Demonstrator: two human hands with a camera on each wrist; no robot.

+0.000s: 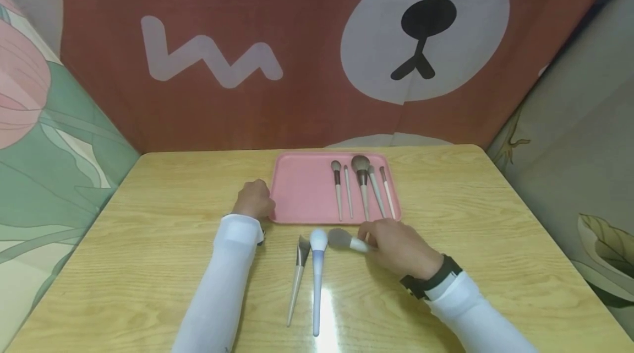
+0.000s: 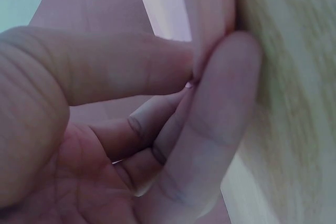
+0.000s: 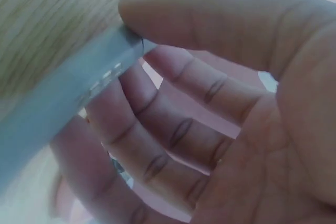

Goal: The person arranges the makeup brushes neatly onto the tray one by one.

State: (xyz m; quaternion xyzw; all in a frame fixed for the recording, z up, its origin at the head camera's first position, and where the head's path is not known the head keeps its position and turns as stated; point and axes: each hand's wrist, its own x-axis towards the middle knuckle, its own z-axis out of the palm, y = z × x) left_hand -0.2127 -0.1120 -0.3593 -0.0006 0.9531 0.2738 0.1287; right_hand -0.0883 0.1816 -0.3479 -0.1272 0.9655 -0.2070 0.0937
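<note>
Printed cloth (image 1: 213, 110) hangs behind a pink tray (image 1: 302, 188), with wood-grain bench (image 1: 148, 265) on both sides and in front of it. At the tray's left edge, the left hand (image 1: 253, 200) pinches its rim between thumb and curled fingers. In front of the tray, a dark-tipped brush (image 1: 297, 280) and a white brush (image 1: 317, 281) lie side by side, heads towards it. Next, a grey-headed brush (image 1: 339, 238) points left, its handle held between the right hand's (image 1: 398, 245) thumb and bent fingers, just before the tray's near edge. Five brushes (image 1: 361, 164) line the tray's right half, heads at its far side
</note>
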